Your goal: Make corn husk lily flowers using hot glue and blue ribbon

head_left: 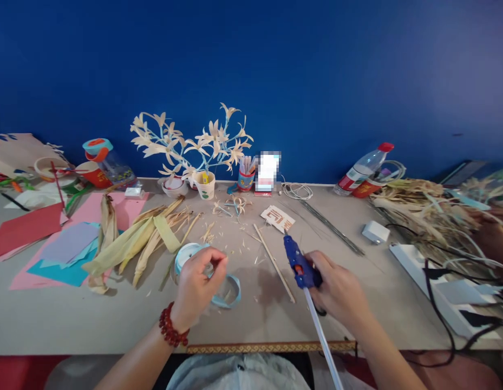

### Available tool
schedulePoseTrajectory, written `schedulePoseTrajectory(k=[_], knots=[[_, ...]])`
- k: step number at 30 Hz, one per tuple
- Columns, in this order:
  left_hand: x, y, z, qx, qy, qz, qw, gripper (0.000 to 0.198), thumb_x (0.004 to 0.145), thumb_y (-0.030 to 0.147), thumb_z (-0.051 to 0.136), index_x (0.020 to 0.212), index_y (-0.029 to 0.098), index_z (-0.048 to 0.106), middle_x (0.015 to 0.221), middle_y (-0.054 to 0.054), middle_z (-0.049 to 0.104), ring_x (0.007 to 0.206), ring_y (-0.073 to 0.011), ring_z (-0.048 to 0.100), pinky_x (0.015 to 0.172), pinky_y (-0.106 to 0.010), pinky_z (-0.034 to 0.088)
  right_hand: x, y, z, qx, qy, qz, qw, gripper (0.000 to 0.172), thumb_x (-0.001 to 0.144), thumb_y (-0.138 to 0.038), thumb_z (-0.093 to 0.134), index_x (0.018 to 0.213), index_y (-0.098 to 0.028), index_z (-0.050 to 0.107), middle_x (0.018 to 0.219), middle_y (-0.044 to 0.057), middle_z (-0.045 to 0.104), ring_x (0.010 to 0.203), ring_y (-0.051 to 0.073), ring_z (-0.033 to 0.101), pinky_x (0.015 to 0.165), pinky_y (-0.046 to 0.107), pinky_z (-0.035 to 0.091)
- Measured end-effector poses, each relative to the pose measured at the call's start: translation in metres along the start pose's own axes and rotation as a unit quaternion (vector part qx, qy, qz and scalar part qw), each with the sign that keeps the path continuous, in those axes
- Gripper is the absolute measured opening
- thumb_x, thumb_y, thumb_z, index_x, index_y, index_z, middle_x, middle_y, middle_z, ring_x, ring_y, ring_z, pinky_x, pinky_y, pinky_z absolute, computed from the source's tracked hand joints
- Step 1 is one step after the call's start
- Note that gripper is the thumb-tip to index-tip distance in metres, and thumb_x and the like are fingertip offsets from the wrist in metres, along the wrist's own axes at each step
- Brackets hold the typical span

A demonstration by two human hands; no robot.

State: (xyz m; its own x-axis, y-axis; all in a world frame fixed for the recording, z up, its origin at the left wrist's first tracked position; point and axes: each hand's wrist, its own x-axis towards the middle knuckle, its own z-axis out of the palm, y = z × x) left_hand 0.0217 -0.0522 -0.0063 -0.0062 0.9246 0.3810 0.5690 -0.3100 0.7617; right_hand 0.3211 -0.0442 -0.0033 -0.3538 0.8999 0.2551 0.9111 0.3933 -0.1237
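My right hand (336, 284) is wrapped round the handle of a blue glue gun (296, 261). A long pale glue stick (322, 336) sticks out of its back end, and the nozzle points away from me near a white printed card (278, 218). My left hand (200, 284) is closed, thumb and forefinger brought together; anything between them is too small to make out. Under and beside it lie a roll of light blue tape (188, 252) and a loose loop of blue ribbon (230, 295). A thin wooden stick (275, 265) rests between my hands.
Dried corn husks (145, 244) and coloured paper (68, 252) lie on the left. Husk flowers stand in a white cup (205, 189) at the back. On the right are a tilted plastic bottle (360, 170), thin wires (332, 227), a power strip (430, 292) with cables and a husk pile (417, 206).
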Motion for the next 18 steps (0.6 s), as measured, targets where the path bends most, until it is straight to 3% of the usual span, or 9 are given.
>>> schedulePoseTrajectory(k=[4, 18], knots=[[0.002, 0.002, 0.0, 0.001, 0.0, 0.016, 1.0, 0.012, 0.089, 0.02, 0.054, 0.078, 0.02, 0.059, 0.07, 0.001, 0.063, 0.067, -0.0142, 0.059, 0.066, -0.025, 0.047, 0.012, 0.03, 0.008, -0.072, -0.044, 0.047, 0.995, 0.021, 0.081, -0.025, 0.058, 0.1, -0.021, 0.05, 0.096, 0.004, 0.069, 0.063, 0.02, 0.067, 0.05, 0.026, 0.036], [0.007, 0.0, 0.009, -0.017, -0.008, 0.069, 0.997, 0.011, 0.089, 0.015, 0.056, 0.08, 0.02, 0.058, 0.074, 0.001, 0.063, 0.069, -0.0129, 0.058, 0.069, -0.025, 0.044, 0.044, 0.113, 0.016, -0.053, -0.125, 0.012, 0.991, 0.027, 0.077, -0.021, 0.059, 0.104, -0.021, 0.054, 0.11, 0.008, 0.065, 0.076, 0.023, 0.067, 0.06, 0.029, 0.043]])
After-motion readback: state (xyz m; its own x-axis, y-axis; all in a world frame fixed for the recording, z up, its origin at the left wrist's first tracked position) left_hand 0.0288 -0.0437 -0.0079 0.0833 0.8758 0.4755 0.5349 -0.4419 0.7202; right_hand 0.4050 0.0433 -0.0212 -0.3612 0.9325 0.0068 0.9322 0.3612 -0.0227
